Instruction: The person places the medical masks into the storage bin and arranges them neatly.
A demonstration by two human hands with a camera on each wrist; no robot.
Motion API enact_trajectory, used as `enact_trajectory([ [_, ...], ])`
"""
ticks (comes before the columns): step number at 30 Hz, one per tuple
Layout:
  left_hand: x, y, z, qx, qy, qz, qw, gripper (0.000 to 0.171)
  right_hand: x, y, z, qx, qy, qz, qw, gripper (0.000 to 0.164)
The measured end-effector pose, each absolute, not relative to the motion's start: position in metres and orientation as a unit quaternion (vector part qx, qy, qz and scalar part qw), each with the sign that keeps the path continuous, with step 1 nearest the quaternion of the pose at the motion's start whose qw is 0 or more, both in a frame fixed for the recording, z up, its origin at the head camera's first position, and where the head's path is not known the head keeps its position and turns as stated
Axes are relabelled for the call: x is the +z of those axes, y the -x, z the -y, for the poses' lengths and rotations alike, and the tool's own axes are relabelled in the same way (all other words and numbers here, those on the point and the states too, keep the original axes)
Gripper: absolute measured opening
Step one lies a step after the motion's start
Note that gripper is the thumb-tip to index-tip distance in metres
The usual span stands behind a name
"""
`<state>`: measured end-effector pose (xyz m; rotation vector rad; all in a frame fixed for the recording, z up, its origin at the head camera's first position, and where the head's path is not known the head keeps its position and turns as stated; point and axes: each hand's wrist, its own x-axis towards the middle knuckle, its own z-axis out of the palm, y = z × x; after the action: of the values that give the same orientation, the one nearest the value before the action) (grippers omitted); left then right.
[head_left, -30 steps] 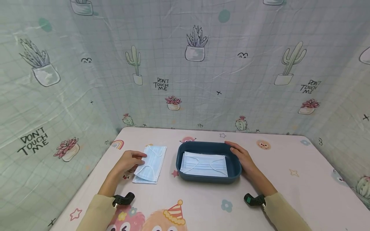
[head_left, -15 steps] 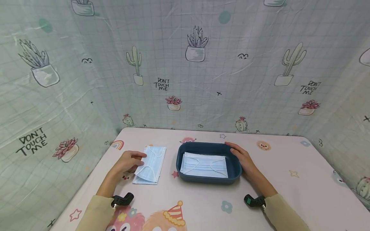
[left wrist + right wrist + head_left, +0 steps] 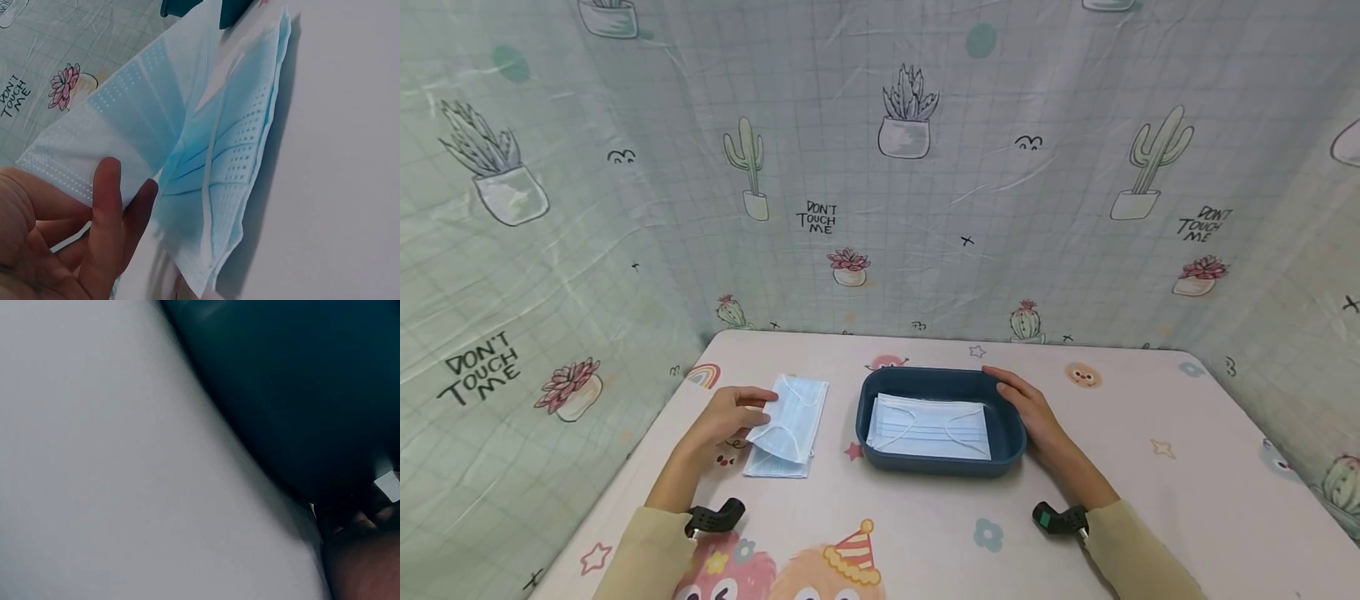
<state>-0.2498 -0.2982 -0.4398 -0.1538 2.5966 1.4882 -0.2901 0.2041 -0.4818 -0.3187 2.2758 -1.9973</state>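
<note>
My left hand (image 3: 724,417) pinches the near-left edge of the top face mask (image 3: 131,106) between thumb and fingers. That mask is raised and tilted at its edge, above more light-blue masks (image 3: 240,150) lying on the table. White ear loops show on both. On the right, my right hand (image 3: 1036,415) holds the right end of a dark blue plastic box (image 3: 940,468), its thumb over the rim. Several masks (image 3: 931,427) lie flat inside the box. The right wrist view shows mostly the box's outer wall (image 3: 300,381), with the fingers dark and partly hidden.
A pink patterned cloth (image 3: 925,533) covers the table. Behind and at the sides hangs a curtain (image 3: 970,183) printed with cacti. Table surface shows between the mask stack and the box. Each wrist wears a small black camera (image 3: 715,517).
My left hand has raised the top mask's edge from the stack and shifted slightly up and left. My right hand and the box have stayed in place.
</note>
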Motion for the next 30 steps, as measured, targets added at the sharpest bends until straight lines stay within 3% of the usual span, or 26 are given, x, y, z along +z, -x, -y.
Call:
enact_trajectory([
  [15,-0.422,0.248,0.292,0.514,0.054,-0.854,0.057,0.044,-0.482,0.291,-0.205,-0.657,0.106,-0.745,0.052,0.046],
  [30,-0.395,0.238,0.278,0.538,0.027,-0.843,0.007,0.045,-0.483,0.293,-0.205,-0.656,0.105,-0.746,0.047,0.045],
])
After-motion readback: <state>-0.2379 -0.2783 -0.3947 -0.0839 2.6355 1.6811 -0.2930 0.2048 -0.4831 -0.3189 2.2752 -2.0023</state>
